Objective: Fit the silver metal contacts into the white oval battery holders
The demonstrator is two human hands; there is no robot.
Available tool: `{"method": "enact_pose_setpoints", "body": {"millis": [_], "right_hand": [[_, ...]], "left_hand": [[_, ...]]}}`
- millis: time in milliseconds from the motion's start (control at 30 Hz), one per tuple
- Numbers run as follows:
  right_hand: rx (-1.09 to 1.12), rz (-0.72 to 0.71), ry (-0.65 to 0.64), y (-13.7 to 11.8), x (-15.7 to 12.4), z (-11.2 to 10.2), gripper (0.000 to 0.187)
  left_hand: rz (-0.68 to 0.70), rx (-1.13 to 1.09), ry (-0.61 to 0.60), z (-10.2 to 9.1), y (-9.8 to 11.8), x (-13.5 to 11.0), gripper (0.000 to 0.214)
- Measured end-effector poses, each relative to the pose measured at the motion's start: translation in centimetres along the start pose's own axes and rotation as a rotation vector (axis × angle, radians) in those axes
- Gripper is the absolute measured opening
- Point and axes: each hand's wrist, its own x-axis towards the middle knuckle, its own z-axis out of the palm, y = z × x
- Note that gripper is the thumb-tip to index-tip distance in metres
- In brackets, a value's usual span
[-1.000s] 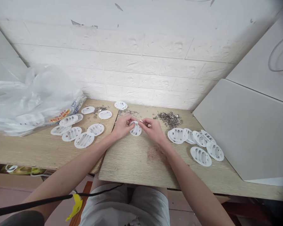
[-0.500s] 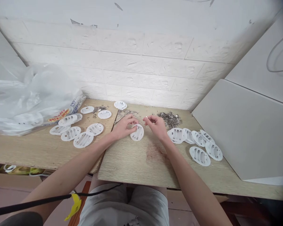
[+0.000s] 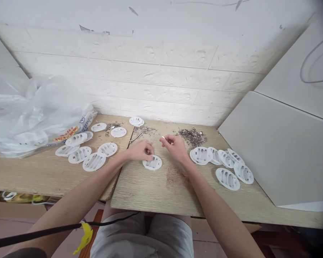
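My left hand (image 3: 141, 150) is closed at the upper edge of a round white plastic battery holder (image 3: 153, 164), its thumb on the rim. The holder lies low over the table, slots up, with small metal contacts along them. My right hand (image 3: 175, 147) pinches a tiny shiny piece, probably a metal contact (image 3: 163, 137), between thumb and fingertips, a little above and right of the holder. Behind that hand is a heap of small metal contacts (image 3: 193, 136). More loose metal bits (image 3: 146, 131) lie scattered behind my left hand.
Several similar white holders (image 3: 228, 179) lie at the right, some overlapping. Others (image 3: 94, 162) are spread at the left, beside a clear plastic bag (image 3: 40, 111). A white brick-pattern wall (image 3: 174, 82) closes the back; a grey panel (image 3: 285, 150) leans at the right.
The battery holder has come down toward me and slightly left, and it lies flatter. My left hand moved down with it. The right hand shifted slightly left, still pinching the small piece.
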Motion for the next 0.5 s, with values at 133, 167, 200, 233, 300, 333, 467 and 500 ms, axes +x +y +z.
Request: {"method": "enact_pose_setpoints", "body": {"millis": [133,167,200,233,300,333,467,500], "right_hand": [[0.035,-0.018,-0.027,-0.1,-0.1,0.7,0.031],[0.036,-0.022,-0.033,-0.1,-0.1,0.9,0.031],[0.031,-0.026,-0.038,0.0,-0.1,1.1,0.031],[0.023,-0.028,-0.045,0.1,0.0,1.3,0.031],[-0.005,-0.033,-0.059,0.3,0.0,1.6,0.031],[-0.020,-0.035,-0.064,0.5,0.1,1.8,0.030],[-0.058,-0.012,-0.090,0.9,0.1,2.1,0.026],[-0.065,0.002,-0.105,1.0,0.1,2.1,0.023]], "left_hand": [[0.006,-0.036,0.002,-0.1,-0.1,0.1,0.010],[0.003,-0.039,-0.003,-0.1,-0.2,0.1,0.010],[-0.002,-0.035,-0.013,-0.1,-0.3,0.2,0.010],[-0.008,-0.025,-0.025,-0.1,-0.4,0.2,0.009],[-0.014,0.007,-0.049,-0.1,-0.6,0.3,0.009],[-0.011,0.025,-0.057,0.0,-0.7,0.4,0.008],[0.019,0.077,-0.061,0.1,-0.8,0.4,0.009],[0.024,0.086,-0.060,0.1,-0.8,0.4,0.009]]}}
